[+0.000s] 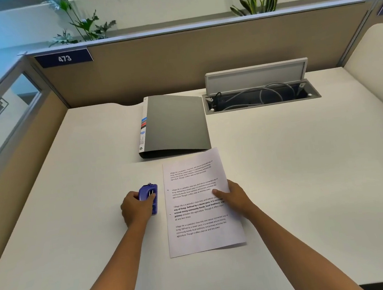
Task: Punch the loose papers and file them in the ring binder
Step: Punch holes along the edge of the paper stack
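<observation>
**Inspector:** One view only, from the head camera. The thin white printed paper sheets [200, 203] lie flat on the pale desk [306, 168], just in front of the closed grey plastic ring binder [176, 122]. Two small marks show along the left margin; I judge them punched holes, but they are too small to confirm.

**Assistant:** And the hands?

**Inspector:** The left hand [137, 208] is curled over the small purple two-hole punch [150, 197], gripping it, just left of the sheets. The right hand [232, 196] pinches the sheets' right edge, thumb on top.

**Assistant:** Handling?

**Inspector:** Paper: light, limp, likely to slide and fan. Best held at one edge with the stack squared. The binder looks stiff; I would lift the cover at its free right edge. The punch appears compact and rigid.
</observation>
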### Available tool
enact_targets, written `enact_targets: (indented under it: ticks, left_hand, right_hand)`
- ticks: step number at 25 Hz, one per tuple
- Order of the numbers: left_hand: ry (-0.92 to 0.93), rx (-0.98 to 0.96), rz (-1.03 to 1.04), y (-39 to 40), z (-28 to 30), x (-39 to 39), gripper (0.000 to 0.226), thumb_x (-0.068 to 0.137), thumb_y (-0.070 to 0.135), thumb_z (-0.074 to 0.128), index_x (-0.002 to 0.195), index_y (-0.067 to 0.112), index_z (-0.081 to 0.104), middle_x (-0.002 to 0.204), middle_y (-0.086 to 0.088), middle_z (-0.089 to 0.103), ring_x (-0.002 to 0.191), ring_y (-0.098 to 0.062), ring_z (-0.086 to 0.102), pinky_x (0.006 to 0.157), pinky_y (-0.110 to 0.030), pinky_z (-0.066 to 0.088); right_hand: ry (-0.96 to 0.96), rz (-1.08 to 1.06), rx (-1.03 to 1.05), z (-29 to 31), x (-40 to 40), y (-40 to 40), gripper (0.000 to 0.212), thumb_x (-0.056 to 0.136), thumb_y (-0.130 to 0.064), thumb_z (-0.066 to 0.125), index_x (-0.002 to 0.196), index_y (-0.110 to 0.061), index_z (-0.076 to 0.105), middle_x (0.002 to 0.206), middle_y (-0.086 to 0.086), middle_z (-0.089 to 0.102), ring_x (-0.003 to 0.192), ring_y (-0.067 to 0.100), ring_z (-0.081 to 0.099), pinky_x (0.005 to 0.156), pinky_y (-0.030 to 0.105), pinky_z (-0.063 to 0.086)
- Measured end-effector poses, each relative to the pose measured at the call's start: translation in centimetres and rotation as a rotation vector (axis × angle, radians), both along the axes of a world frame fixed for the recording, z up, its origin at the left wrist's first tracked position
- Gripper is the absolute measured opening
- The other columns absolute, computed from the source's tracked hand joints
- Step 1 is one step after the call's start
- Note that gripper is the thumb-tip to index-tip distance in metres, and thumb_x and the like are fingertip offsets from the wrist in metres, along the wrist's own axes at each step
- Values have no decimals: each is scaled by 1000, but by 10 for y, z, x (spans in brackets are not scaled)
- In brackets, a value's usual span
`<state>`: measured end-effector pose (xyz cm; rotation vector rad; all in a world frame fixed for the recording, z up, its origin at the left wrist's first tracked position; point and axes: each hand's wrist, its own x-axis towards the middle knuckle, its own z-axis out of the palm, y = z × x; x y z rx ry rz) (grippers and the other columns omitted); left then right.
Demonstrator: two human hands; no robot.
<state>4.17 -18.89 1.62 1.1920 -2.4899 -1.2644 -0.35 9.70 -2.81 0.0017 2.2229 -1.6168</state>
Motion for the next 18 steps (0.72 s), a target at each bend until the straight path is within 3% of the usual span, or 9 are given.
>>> enact_targets:
  ticks: [5, 8, 12, 18]
  left_hand:
    - [-18, 17, 17, 3, -1, -2, 57, 75, 28, 85, 119, 10, 54, 114, -12, 64, 95, -32, 63, 74, -40, 55]
    - [-7, -100, 73, 12, 2, -10, 67, 76, 33, 82, 128, 9, 47, 129, -14, 54, 118, -35, 51, 96, -49, 45]
    - [89, -196, 40, 30, 6, -25, 65, 78, 29, 79, 129, 9, 44, 134, -15, 48, 125, -35, 44, 102, -48, 38]
    - [-109, -282, -60, 39, -13, -35, 73, 77, 31, 79, 134, 10, 39, 138, -15, 44, 129, -35, 40, 109, -50, 29]
  right_hand:
    - [-19, -15, -44, 0, -1, 2, 35, 90, -34, 68, 122, -19, 65, 116, -2, 74, 101, 18, 72, 94, 46, 56]
    - [-36, -46, -107, 1, -1, 14, 33, 90, -33, 67, 120, -19, 66, 112, -3, 75, 97, 18, 74, 92, 46, 58]
    - [-51, -120, -173, 13, 0, 48, 31, 92, -30, 69, 120, -17, 66, 110, 0, 76, 96, 21, 75, 88, 44, 59]
    - [-15, -368, -104, 31, -16, 155, 35, 89, -21, 72, 122, -9, 66, 111, 8, 75, 98, 26, 74, 88, 44, 58]
